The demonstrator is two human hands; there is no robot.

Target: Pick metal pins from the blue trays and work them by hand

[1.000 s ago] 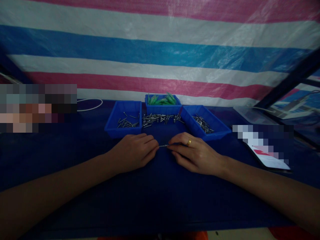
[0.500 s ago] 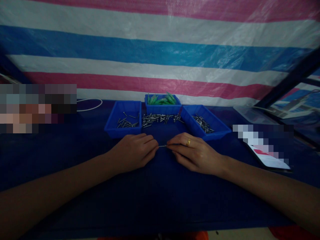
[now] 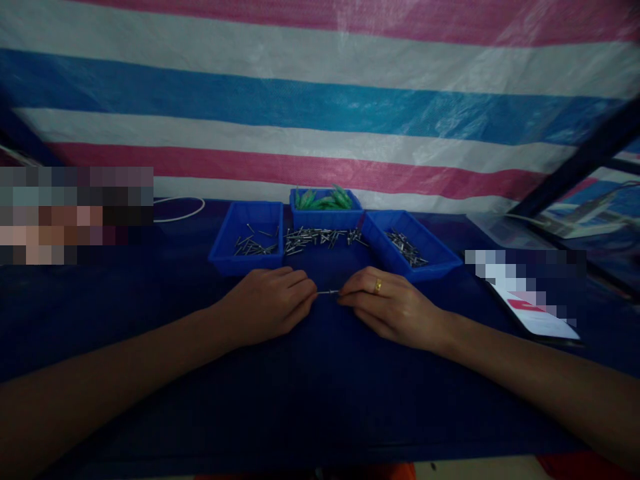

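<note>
Between my two hands lies a thin metal pin (image 3: 327,292) with a small collar near its right end, much like a blind rivet. My left hand (image 3: 275,300) is closed, pinching the pin's left end in its fingertips. The right end meets the pinched fingertips of my right hand (image 3: 387,303), which has a gold ring; those fingertips cover the pin's tip. Just beyond the hands, loose metal pins (image 3: 320,237) lie in a heap on the table. More pins lie in the left blue bin (image 3: 245,263) and the right blue bin (image 3: 440,265).
A small blue bin (image 3: 327,217) at the back holds green, leaf-shaped pieces (image 3: 325,200). To the right rests a phone (image 3: 550,323) with a lit screen, partly blurred out. A white cable (image 3: 183,220) loops at the left. Behind the table (image 3: 320,400) hangs a striped plastic sheet (image 3: 320,100).
My right hand has shifted slightly to the right, so more of the pin and its collar shows between the hands. My left hand has stayed in place.
</note>
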